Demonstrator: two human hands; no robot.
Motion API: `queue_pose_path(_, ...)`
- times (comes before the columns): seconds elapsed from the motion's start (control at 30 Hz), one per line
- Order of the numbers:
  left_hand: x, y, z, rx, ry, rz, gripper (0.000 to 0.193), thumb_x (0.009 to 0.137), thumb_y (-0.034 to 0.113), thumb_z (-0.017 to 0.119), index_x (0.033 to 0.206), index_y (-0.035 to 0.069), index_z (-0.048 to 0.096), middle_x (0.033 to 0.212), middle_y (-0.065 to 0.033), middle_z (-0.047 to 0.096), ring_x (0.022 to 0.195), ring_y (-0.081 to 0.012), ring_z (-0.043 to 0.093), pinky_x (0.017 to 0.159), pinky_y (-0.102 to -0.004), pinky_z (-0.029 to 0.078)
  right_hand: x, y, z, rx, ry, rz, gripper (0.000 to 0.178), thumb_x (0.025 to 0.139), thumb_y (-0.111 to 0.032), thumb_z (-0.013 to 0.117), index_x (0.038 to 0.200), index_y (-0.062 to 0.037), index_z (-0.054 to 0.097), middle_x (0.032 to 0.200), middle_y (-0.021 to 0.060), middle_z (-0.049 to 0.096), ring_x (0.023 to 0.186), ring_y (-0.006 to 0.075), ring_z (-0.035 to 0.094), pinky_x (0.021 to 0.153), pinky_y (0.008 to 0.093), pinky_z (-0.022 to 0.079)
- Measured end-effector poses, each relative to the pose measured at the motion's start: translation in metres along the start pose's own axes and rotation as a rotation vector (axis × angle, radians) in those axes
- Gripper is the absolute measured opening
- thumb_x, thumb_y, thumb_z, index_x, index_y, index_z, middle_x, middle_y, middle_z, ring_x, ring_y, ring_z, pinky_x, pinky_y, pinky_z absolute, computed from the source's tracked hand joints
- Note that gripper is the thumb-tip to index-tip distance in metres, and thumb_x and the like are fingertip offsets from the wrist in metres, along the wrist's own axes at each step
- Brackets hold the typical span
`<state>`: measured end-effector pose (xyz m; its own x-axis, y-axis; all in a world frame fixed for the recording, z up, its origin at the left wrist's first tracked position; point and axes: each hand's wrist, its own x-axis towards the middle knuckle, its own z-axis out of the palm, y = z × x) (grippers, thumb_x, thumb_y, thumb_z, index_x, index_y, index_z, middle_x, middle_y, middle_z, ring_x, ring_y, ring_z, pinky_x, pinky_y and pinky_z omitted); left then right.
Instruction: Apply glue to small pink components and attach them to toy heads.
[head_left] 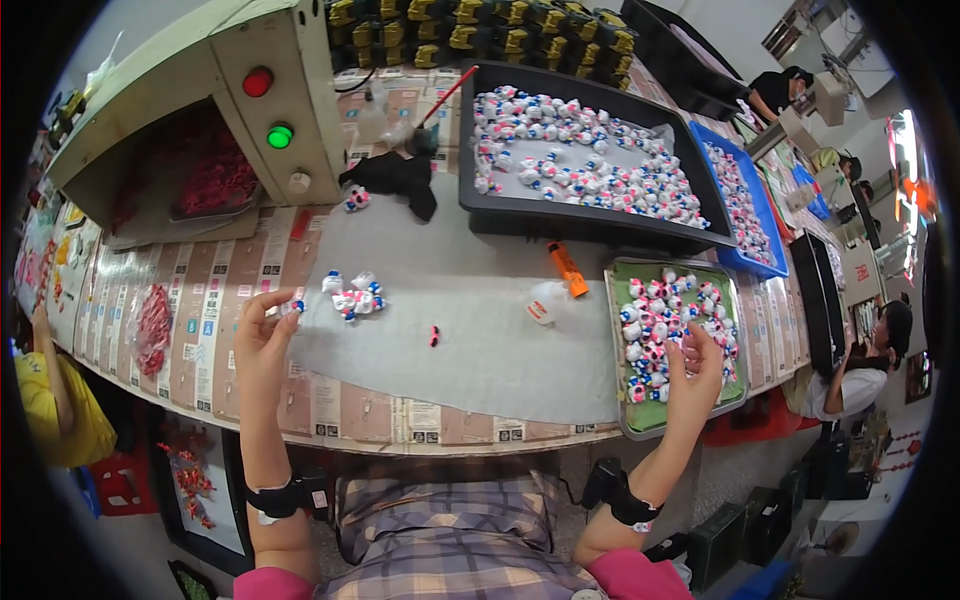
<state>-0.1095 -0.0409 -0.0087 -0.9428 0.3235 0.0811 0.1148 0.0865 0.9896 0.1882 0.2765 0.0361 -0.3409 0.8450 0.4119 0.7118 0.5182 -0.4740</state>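
My left hand (264,332) is raised over the left side of the grey work mat (480,350), thumb and fingertips pinching a small white and blue figurine (299,306). Just to its right lies a little cluster of similar figurines (355,298). A small dark and red piece (434,335) lies alone near the mat's middle. My right hand (697,362) is above a green-lined tray (640,412) of white, pink and blue figurines. Its fingers are curled toward the thumb; whatever they pinch blends with the figurines behind.
A big black bin (590,225) of figurines stands at the back, beside a blue crate (752,262). An orange tube (567,270) and a clear bottle (547,303) lie near the tray. A black cloth (392,182) and a machine with lights (300,110) are back left. People sit on both sides.
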Motion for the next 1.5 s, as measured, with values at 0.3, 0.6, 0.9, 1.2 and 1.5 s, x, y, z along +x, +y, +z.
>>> queue_pose_path(0.3,-0.070,0.030,0.056,-0.631,-0.422,-0.305,0.039,0.077,-0.002,0.057,0.114,0.000,0.045,0.096,-0.0052,0.054,0.084,-0.0113,0.054,0.073,-0.0255,0.047,-0.012,-0.069,0.096,0.474,-0.450,-0.125,0.050,0.068,-0.019,0.070,0.110,-0.0001,0.050,0.102,0.0114,0.054,0.089,0.0228,0.053,0.073,0.0308,0.043)
queue_pose_path(0.6,-0.081,0.041,0.071,-0.658,-0.649,-0.436,0.037,0.081,0.002,0.056,0.118,0.003,0.048,0.115,-0.0074,0.053,0.086,-0.0058,0.053,0.073,-0.0191,0.043,-0.034,-0.117,0.040,1.187,-0.414,0.116,0.035,0.079,-0.008,0.059,0.109,0.0040,0.046,0.101,0.0101,0.054,0.086,0.0163,0.054,0.074,0.0273,0.044)
queue_pose_path(0.9,-0.085,0.042,0.074,-0.718,-0.647,-0.406,0.040,0.082,-0.001,0.054,0.120,0.003,0.043,0.114,-0.0092,0.053,0.089,-0.0078,0.054,0.073,-0.0207,0.046,-0.047,-0.130,0.005,1.165,-0.144,-0.108,0.053,0.069,-0.040,0.071,0.095,-0.0002,0.048,0.079,0.0024,0.047,0.069,0.0081,0.043,0.061,0.0199,0.035)
queue_pose_path(1.2,-0.087,0.047,0.075,-0.577,-0.672,-0.341,0.041,0.080,-0.001,0.057,0.120,0.002,0.045,0.111,-0.0054,0.053,0.083,-0.0049,0.053,0.073,-0.0185,0.045,-0.060,-0.143,0.014,1.183,0.029,-0.259,0.060,0.057,-0.050,0.075,0.082,-0.0037,0.047,0.067,0.0018,0.045,0.059,0.0136,0.041,0.052,0.0239,0.029)
queue_pose_path(1.5,-0.088,0.052,0.074,-0.548,-0.681,-0.371,0.042,0.081,0.000,0.057,0.121,0.002,0.045,0.109,-0.0035,0.053,0.083,-0.0038,0.052,0.073,-0.0175,0.044,-0.066,-0.146,0.014,1.089,-0.149,-0.437,0.041,0.061,-0.030,0.078,0.081,-0.0036,0.053,0.060,0.0021,0.054,0.048,0.0135,0.045,0.048,0.0258,0.033)
